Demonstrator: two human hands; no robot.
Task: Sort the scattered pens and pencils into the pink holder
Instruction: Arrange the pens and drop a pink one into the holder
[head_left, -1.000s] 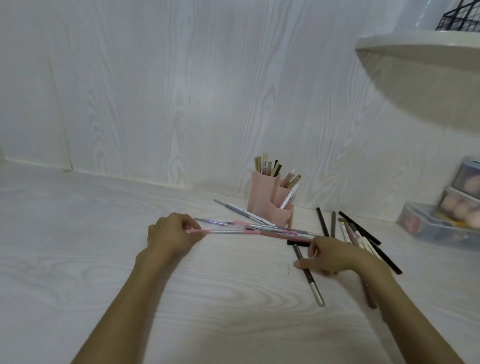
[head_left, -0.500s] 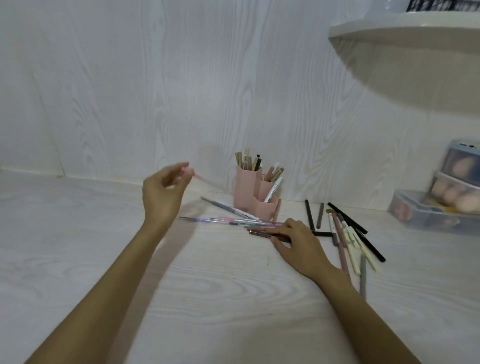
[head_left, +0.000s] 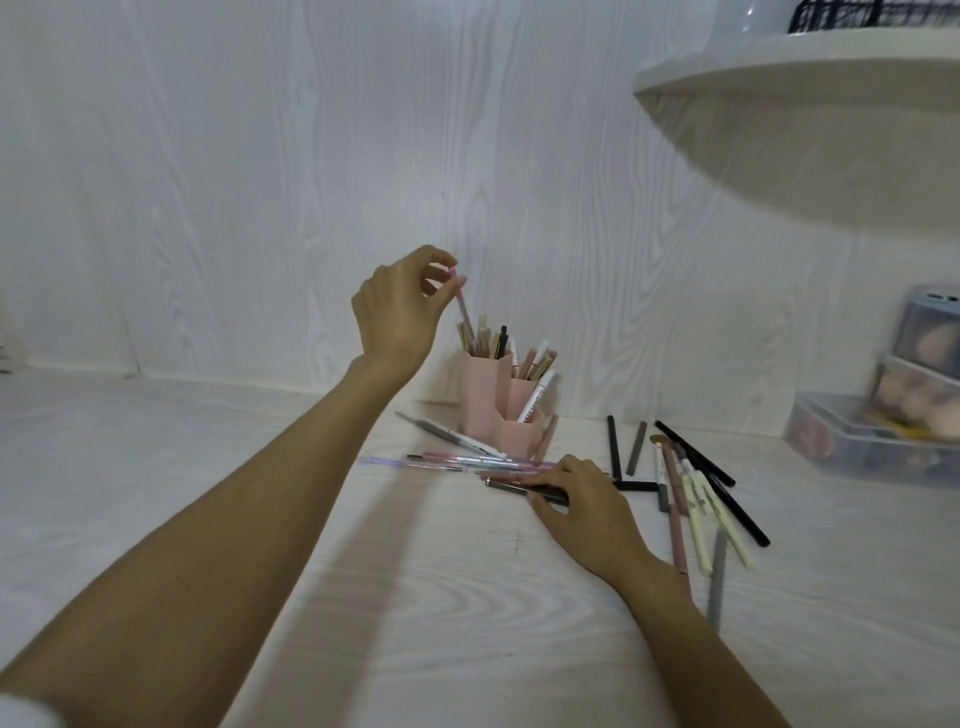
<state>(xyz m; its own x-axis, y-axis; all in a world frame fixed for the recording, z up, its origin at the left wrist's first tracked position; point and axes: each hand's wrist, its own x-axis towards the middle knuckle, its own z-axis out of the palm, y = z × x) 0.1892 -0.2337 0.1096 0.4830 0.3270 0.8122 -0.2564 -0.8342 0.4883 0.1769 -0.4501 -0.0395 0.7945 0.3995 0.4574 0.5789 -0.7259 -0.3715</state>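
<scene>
**Pinched pen now over the holder, dropping in**

Pinching a pink-capped pen (head_left: 462, 306) at its top, my left hand (head_left: 400, 312) sits frame centre, above the pink holder (head_left: 493, 400). Half a second ago it was lower and further left, pen angled; now the pen hangs near upright, tip among the pens in the tall back slot. I judge release is next. My right hand (head_left: 582, 499) stays on the desk (head_left: 208, 467), fingers curled round a dark pen (head_left: 519, 487) lower centre. Scattered pens (head_left: 691, 488) remain right of it; plenty left.
</scene>
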